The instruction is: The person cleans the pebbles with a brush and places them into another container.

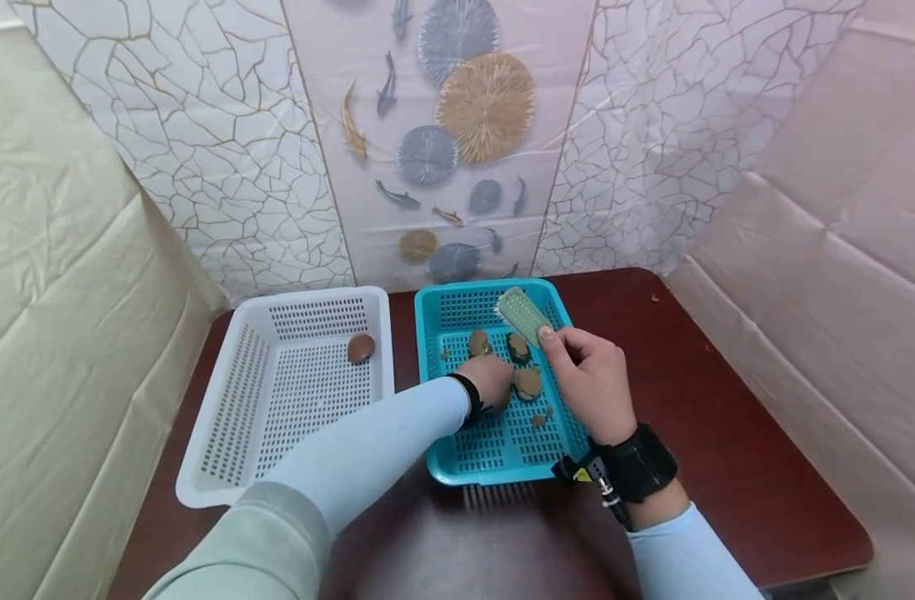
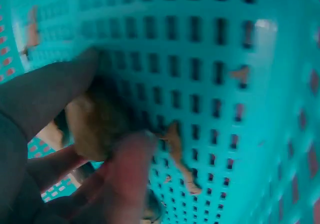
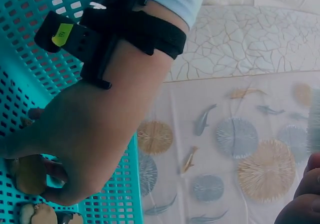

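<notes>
My left hand (image 1: 490,379) reaches down into the teal basket (image 1: 457,477). Its thumb and fingers are curled round a mud-caked stone (image 2: 95,124), also seen under that hand in the right wrist view. Above the basket's right side, my right hand (image 1: 596,383) grips a green scrubbing brush (image 1: 523,312), its pale bristles facing left. In the right wrist view only the brush's edge and some fingers show. Beside the left hand lie several muddy stones, among them a tan-coated one (image 1: 528,384) and a darker one (image 1: 517,347).
To the left stands a white perforated basket (image 1: 386,342) holding a smooth reddish-brown stone (image 1: 361,348). Crumbs of mud (image 1: 538,420) are scattered on the teal basket's floor. Both baskets sit on a dark red table (image 1: 727,467), with patterned sheeting behind and at the sides.
</notes>
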A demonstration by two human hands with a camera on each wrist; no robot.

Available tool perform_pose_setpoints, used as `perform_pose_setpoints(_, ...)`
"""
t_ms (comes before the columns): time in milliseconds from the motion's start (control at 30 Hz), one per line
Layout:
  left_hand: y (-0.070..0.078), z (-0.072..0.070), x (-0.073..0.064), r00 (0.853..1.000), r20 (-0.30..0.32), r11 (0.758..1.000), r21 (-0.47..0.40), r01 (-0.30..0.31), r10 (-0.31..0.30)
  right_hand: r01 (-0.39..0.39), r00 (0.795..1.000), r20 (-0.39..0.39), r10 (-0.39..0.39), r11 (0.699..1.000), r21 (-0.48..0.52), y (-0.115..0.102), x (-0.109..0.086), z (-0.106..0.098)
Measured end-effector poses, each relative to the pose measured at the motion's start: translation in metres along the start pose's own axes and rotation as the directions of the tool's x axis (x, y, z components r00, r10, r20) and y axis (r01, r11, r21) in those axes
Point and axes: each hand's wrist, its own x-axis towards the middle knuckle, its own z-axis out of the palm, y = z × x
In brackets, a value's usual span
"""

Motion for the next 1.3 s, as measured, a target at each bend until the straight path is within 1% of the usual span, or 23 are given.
perform_pose_setpoints(100,-0.004,0.005,0.001,1.000,-0.019,0.997,-0.078,0.003,-0.005,-0.003,1.000,0.004,0.003,1.000,0.002,0.001,-0.003,0.001)
perform_pose_setpoints(167,-0.008,0.003,0.000,0.998,-0.063,0.987,-0.159,-0.009,-0.001,-0.019,1.000,0.005,0.019,1.000,0.004,0.002,-0.005,0.000)
perform_pose_setpoints(200,-0.009,0.000,-0.003,0.996,-0.094,0.975,-0.220,-0.023,0.002,-0.030,1.000,0.005,0.030,1.000,0.004,0.003,-0.006,-0.001)
perform_pose_setpoints(233,-0.010,-0.004,-0.007,0.992,-0.128,0.958,-0.284,-0.038,0.002,-0.043,0.999,0.007,0.043,0.999,0.005,0.004,-0.007,-0.002)
perform_pose_setpoints(267,-0.011,-0.008,-0.013,0.985,-0.171,0.935,-0.348,-0.065,0.004,-0.057,0.998,0.010,0.057,0.998,0.003,0.006,-0.008,-0.004)
perform_pose_setpoints(300,-0.011,-0.013,-0.020,0.976,-0.217,0.908,-0.408,-0.096,0.006,-0.072,0.997,0.012,0.072,0.997,-0.001,0.007,-0.009,-0.005)
perform_pose_setpoints(333,-0.011,-0.018,-0.028,0.966,-0.260,0.873,-0.471,-0.129,0.002,-0.085,0.996,0.014,0.085,0.996,-0.003,0.008,-0.010,-0.007)
perform_pose_setpoints(367,-0.010,-0.022,-0.037,0.954,-0.301,0.831,-0.532,-0.164,-0.005,-0.095,0.995,0.017,0.095,0.995,-0.007,0.009,-0.010,-0.008)
perform_pose_setpoints(400,-0.009,-0.025,-0.047,0.941,-0.337,0.783,-0.590,-0.197,-0.018,-0.103,0.994,0.020,0.103,0.995,-0.011,0.009,-0.011,-0.010)
perform_pose_setpoints(467,-0.006,-0.026,-0.066,0.916,-0.397,0.677,-0.690,-0.258,-0.055,-0.114,0.993,0.031,0.115,0.993,-0.020,0.011,-0.011,-0.012)
perform_pose_setpoints(500,-0.005,-0.025,-0.075,0.905,-0.419,0.616,-0.733,-0.288,-0.075,-0.115,0.992,0.040,0.116,0.993,-0.023,0.011,-0.011,-0.013)
perform_pose_setpoints(567,-0.001,-0.018,-0.090,0.892,-0.434,0.478,-0.814,-0.329,-0.124,-0.113,0.991,0.067,0.114,0.993,-0.028,0.013,-0.011,-0.013)
perform_pose_setpoints(633,0.002,-0.009,-0.102,0.886,-0.430,0.348,-0.868,-0.353,-0.173,-0.107,0.989,0.102,0.109,0.994,-0.027,0.014,-0.011,-0.011)
perform_pose_setpoints(700,0.003,0.001,-0.111,0.882,-0.421,0.232,-0.898,-0.373,-0.212,-0.099,0.985,0.137,0.101,0.995,-0.027,0.014,-0.011,-0.008)
perform_pose_setpoints(767,0.003,0.010,-0.117,0.879,-0.405,0.140,-0.914,-0.381,-0.250,-0.093,0.981,0.168,0.096,0.995,-0.025,0.015,-0.011,-0.004)
perform_pose_setpoints(833,0.002,0.018,-0.121,0.879,-0.389,0.061,-0.920,-0.388,-0.275,-0.086,0.977,0.196,0.089,0.996,-0.022,0.015,-0.011,0.001)
perform_pose_setpoints(867,0.001,0.022,-0.122,0.881,-0.379,0.026,-0.921,-0.388,-0.284,-0.084,0.973,0.212,0.086,0.996,-0.020,0.015,-0.011,0.003)
perform_pose_setpoints(900,0.001,0.024,-0.123,0.882,-0.374,0.000,-0.921,-0.390,-0.287,-0.079,0.970,0.231,0.080,0.997,-0.017,0.015,-0.011,0.006)
perform_pose_setpoints(933,0.001,0.027,-0.124,0.883,-0.370,-0.021,-0.920,-0.392,-0.288,-0.079,0.965,0.251,0.079,0.997,-0.010,0.015,-0.011,0.008)
perform_pose_setpoints(1033,-0.001,0.031,-0.125,0.882,-0.383,-0.066,-0.908,-0.414,-0.276,-0.090,0.950,0.299,0.088,0.996,-0.006,0.015,-0.009,0.012)
perform_pose_setpoints(1133,-0.003,0.031,-0.126,0.880,-0.396,-0.114,-0.893,-0.436,-0.262,-0.102,0.943,0.312,0.115,0.993,-0.057,0.020,-0.006,0.012)
perform_pose_setpoints(1233,-0.004,0.032,-0.127,0.887,-0.379,-0.159,-0.890,-0.428,-0.263,-0.068,0.951,0.287,0.113,0.984,-0.162,0.021,-0.003,0.009)
perform_pose_setpoints(1300,-0.006,0.034,-0.126,0.891,-0.365,-0.172,-0.893,-0.417,-0.269,-0.029,0.960,0.266,0.089,0.975,-0.222,0.018,0.000,0.008)
